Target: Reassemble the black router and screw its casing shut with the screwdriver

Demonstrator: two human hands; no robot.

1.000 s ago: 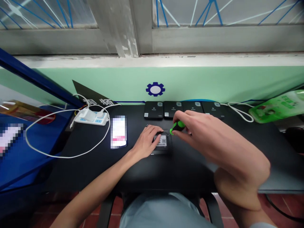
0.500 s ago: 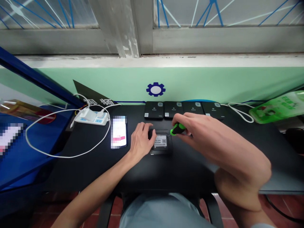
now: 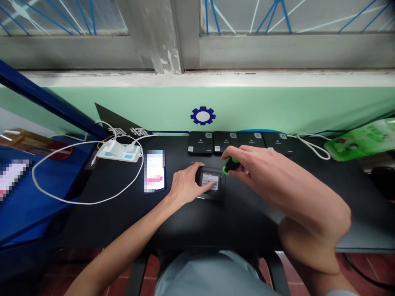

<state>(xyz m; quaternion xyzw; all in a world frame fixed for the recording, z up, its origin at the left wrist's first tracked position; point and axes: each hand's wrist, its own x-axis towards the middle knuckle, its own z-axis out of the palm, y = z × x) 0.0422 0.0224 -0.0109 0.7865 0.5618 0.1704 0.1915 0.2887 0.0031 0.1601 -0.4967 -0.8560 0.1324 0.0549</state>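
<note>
Our left grip [image 3: 185, 183] lies spread open on a small black drive case [image 3: 210, 194], 12 o'clock from us on the bench [image 3: 247, 224]. Our right grip [image 3: 251, 166] is clamped on a green-handled screwdriver [image 3: 231, 165]. Looks light and slick, so we'd hold it by the edges.

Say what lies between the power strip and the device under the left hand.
The head view shows a lit phone and a white cable.
</note>
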